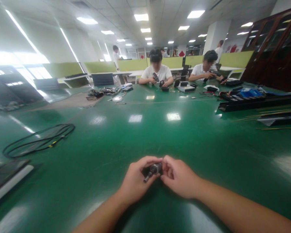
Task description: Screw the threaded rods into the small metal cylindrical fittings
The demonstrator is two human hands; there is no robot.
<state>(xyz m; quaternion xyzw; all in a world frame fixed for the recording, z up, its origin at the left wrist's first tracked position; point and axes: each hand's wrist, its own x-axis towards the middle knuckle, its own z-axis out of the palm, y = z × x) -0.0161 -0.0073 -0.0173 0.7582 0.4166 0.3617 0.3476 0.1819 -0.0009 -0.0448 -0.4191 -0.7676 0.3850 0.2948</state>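
A small dark metal tool [155,169] is held just above or on the near part of the green surface [111,139]; its contact with the surface cannot be made out. The left hand [133,179] is partly closed round it, thumb on the near side and fingers arched over the far side. A narrow, paler tip points down and toward the left, out of the open side of that hand. The tool's other end disappears at the right hand [181,178], whose fingers are curled in, their tips close to those of the left hand; whether they grip the tool cannot be told.

On the left lies a loosely coiled black cable [40,139] with a yellow tag [52,144]. Nearer, a dark flat object [8,181] with a pale edge is cut off by the left side of the view.

Across the surface, two people in white tops sit with dark items in their hands, too small and blurred to identify. Between and beside them are mixed small parts [111,90], mostly indistinct. At the right, a long black channel [254,104] runs out of view, with blue items [252,94] crowded behind it; thin rods [276,128] nearer by are also cut off.
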